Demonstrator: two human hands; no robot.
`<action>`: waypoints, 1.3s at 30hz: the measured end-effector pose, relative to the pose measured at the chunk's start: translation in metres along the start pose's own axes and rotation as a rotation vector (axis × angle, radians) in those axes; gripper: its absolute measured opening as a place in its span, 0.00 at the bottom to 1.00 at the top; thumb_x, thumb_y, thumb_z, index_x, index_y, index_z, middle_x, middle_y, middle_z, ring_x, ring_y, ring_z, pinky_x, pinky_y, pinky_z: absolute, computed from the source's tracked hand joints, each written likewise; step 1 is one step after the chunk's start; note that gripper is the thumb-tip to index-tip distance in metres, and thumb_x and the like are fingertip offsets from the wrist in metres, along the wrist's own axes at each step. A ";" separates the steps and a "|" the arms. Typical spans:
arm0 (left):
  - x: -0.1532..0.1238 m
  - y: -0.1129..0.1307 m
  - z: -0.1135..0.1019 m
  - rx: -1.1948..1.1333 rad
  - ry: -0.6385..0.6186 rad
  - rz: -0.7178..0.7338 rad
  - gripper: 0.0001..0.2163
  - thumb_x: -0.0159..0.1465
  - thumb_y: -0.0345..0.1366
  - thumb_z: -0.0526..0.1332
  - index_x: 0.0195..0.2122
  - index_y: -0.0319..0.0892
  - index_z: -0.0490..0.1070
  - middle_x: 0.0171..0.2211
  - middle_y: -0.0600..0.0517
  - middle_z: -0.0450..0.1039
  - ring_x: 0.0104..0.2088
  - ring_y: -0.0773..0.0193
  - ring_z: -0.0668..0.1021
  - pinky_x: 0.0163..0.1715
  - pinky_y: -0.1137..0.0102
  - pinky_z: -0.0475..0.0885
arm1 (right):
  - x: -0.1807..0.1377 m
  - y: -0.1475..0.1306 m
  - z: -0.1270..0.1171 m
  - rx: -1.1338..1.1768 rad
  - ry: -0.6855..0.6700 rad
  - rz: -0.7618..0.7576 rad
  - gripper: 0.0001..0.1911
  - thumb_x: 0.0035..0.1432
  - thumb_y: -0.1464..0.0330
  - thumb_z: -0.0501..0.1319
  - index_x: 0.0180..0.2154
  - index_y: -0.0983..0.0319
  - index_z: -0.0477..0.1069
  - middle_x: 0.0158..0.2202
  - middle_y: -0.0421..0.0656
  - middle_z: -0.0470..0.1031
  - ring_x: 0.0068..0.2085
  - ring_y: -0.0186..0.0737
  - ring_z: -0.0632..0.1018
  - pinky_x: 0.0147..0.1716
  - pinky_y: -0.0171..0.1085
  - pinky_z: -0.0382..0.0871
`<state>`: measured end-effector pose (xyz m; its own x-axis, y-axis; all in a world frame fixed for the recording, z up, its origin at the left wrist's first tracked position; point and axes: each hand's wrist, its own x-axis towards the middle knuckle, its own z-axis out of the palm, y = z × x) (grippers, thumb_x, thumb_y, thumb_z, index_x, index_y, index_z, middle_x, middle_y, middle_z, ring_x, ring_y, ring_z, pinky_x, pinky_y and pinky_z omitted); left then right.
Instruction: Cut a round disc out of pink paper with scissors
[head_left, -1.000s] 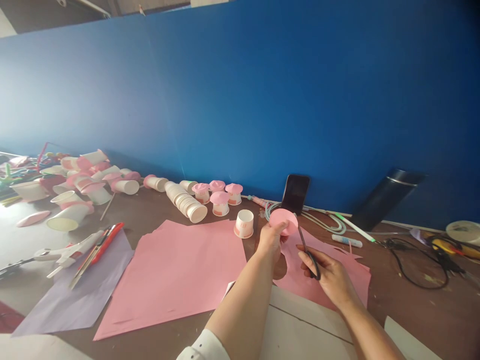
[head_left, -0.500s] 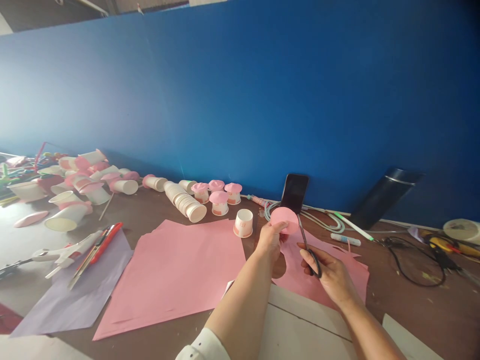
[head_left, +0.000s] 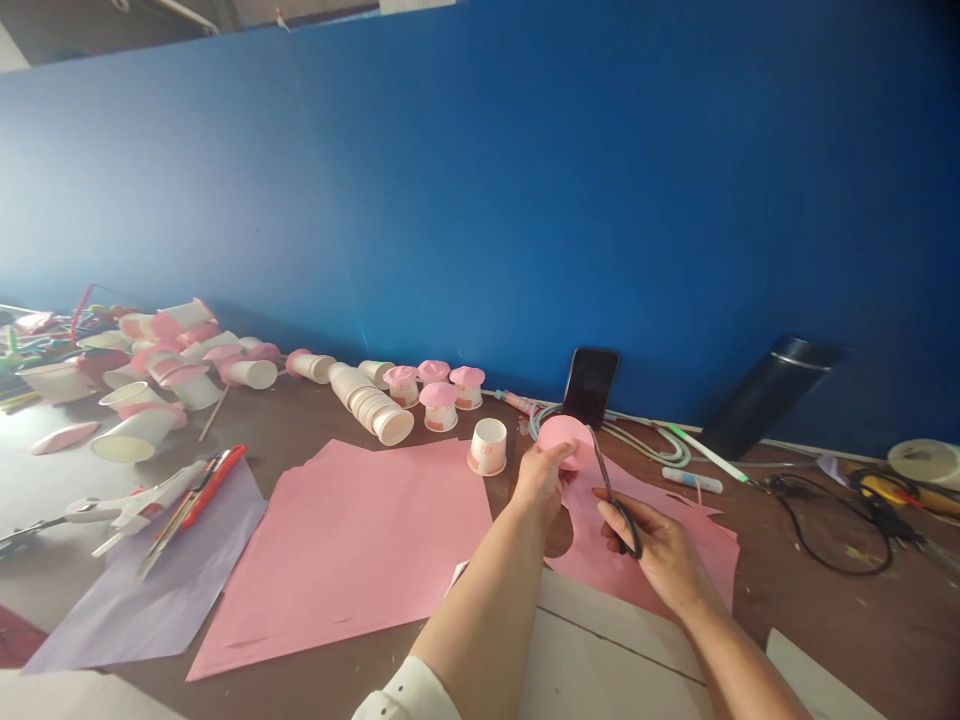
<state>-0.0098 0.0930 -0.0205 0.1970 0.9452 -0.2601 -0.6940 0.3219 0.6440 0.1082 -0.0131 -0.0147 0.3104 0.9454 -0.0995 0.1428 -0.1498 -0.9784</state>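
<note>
Pinched in my left hand (head_left: 541,480) is a round pink paper disc (head_left: 564,440), thumb on top. My right hand (head_left: 649,545) grips black-handled scissors (head_left: 609,480), their blades pointing up at the disc's right edge. Beneath both hands lies a pink sheet (head_left: 645,560) with a rounded cut-out along its left side. A white paper cup (head_left: 489,447) with pink markings stands upside down or upright, I cannot tell which, left of my left hand. Farther left are several small cups with pink paper tops (head_left: 438,397).
A stack of pink sheets (head_left: 360,550) covers the middle. Nested paper cups (head_left: 369,405) lie behind it. A red cutter (head_left: 214,487) and a glue gun (head_left: 135,505) rest on lilac paper. A phone (head_left: 591,385) and a dark bottle (head_left: 769,395) lean against the blue partition.
The disc has turned or tilted a little in my left hand. The scissors' blades have shifted slightly left along its edge.
</note>
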 end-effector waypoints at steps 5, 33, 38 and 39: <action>-0.001 0.002 0.001 -0.021 0.015 -0.012 0.18 0.44 0.35 0.78 0.32 0.39 0.73 0.29 0.51 0.73 0.29 0.66 0.74 0.31 0.71 0.66 | -0.002 -0.007 0.000 0.033 0.029 0.007 0.33 0.40 0.45 0.75 0.42 0.61 0.86 0.24 0.40 0.78 0.26 0.42 0.78 0.30 0.39 0.77; -0.006 0.005 0.001 0.074 -0.017 -0.033 0.17 0.41 0.39 0.77 0.29 0.39 0.73 0.28 0.50 0.72 0.30 0.65 0.73 0.32 0.70 0.67 | -0.001 -0.004 -0.004 -0.031 0.024 -0.002 0.33 0.47 0.44 0.72 0.46 0.60 0.85 0.26 0.41 0.80 0.29 0.44 0.80 0.32 0.39 0.78; -0.006 0.004 0.000 0.092 -0.020 -0.028 0.19 0.42 0.40 0.77 0.31 0.39 0.74 0.31 0.49 0.74 0.32 0.64 0.74 0.34 0.69 0.67 | -0.001 -0.001 -0.005 -0.043 0.020 -0.001 0.31 0.48 0.44 0.71 0.45 0.60 0.84 0.26 0.41 0.80 0.29 0.43 0.80 0.32 0.38 0.77; -0.006 0.004 0.000 0.100 -0.026 -0.026 0.19 0.42 0.40 0.77 0.31 0.39 0.75 0.32 0.48 0.74 0.33 0.64 0.74 0.35 0.69 0.68 | -0.001 -0.001 -0.006 -0.047 0.020 -0.002 0.31 0.48 0.44 0.71 0.45 0.60 0.84 0.26 0.41 0.80 0.29 0.43 0.80 0.32 0.38 0.77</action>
<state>-0.0143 0.0890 -0.0164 0.2332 0.9372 -0.2595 -0.6159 0.3488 0.7064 0.1132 -0.0154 -0.0128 0.3290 0.9397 -0.0937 0.1870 -0.1621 -0.9689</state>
